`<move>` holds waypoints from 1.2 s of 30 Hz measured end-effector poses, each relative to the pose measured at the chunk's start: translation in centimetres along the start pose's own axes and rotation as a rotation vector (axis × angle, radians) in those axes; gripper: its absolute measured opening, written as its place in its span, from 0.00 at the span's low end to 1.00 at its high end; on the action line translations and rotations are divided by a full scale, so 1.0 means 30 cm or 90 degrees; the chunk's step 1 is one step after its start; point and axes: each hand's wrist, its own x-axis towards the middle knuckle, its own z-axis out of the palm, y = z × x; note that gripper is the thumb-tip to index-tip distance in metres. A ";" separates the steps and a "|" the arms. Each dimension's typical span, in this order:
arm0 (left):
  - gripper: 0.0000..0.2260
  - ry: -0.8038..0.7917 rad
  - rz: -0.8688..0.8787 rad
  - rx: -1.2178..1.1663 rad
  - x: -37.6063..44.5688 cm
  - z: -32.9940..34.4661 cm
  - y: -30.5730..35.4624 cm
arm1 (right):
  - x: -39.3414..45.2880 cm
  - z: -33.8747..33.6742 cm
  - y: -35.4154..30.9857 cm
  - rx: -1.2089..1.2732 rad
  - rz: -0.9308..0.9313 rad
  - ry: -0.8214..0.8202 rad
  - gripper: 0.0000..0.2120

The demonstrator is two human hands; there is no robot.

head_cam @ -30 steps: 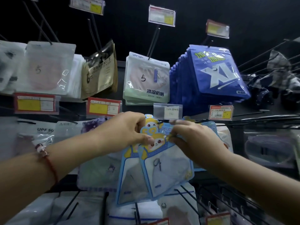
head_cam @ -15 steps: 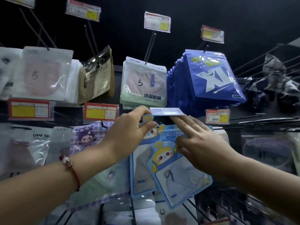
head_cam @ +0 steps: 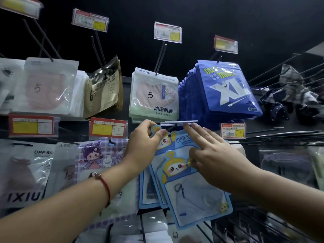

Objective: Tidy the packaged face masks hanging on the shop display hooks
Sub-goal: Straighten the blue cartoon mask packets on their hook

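Two light-blue cartoon face mask packs hang in the middle of the display. My left hand (head_cam: 145, 141) pinches the top tab of the rear cartoon pack (head_cam: 168, 141), which sits at the tip of a black hook (head_cam: 169, 135). My right hand (head_cam: 215, 155) pinches the top of the front cartoon pack (head_cam: 196, 195) between thumb and lower fingers. This pack, marked with a handwritten 9, is tilted and hangs below the hook. The right hand's straight index and middle fingers touch the clear price tag holder (head_cam: 178, 122), which is flipped up flat.
Above hang blue XL packs (head_cam: 228, 88), a green-white pack stack (head_cam: 154, 95) and gold-black packs (head_cam: 103, 88). A purple cartoon pack (head_cam: 101, 155) hangs beside my left wrist. Bare wire hooks (head_cam: 245, 225) jut out at lower right. Dark plaid fabric items (head_cam: 289, 95) lie at far right.
The clear price tag holder has flipped up from hanging to flat. My right hand has lowered the front pack down and right. My left hand has moved up to the rear pack's tab.
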 end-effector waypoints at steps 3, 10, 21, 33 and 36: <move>0.08 -0.004 0.022 0.027 0.001 -0.002 0.004 | 0.008 0.000 -0.016 0.003 -0.004 0.003 0.06; 0.08 -0.029 0.106 0.248 0.008 0.012 0.026 | 0.030 -0.014 -0.040 0.017 -0.009 0.002 0.05; 0.24 -0.010 0.413 0.639 -0.039 -0.036 -0.013 | 0.016 -0.016 -0.017 0.002 0.003 0.016 0.06; 0.22 -0.099 0.339 0.460 -0.148 -0.056 0.070 | 0.043 0.026 -0.025 0.080 0.025 0.095 0.07; 0.26 -0.120 0.166 0.343 -0.134 -0.045 0.068 | 0.046 0.028 -0.009 0.067 0.017 0.100 0.04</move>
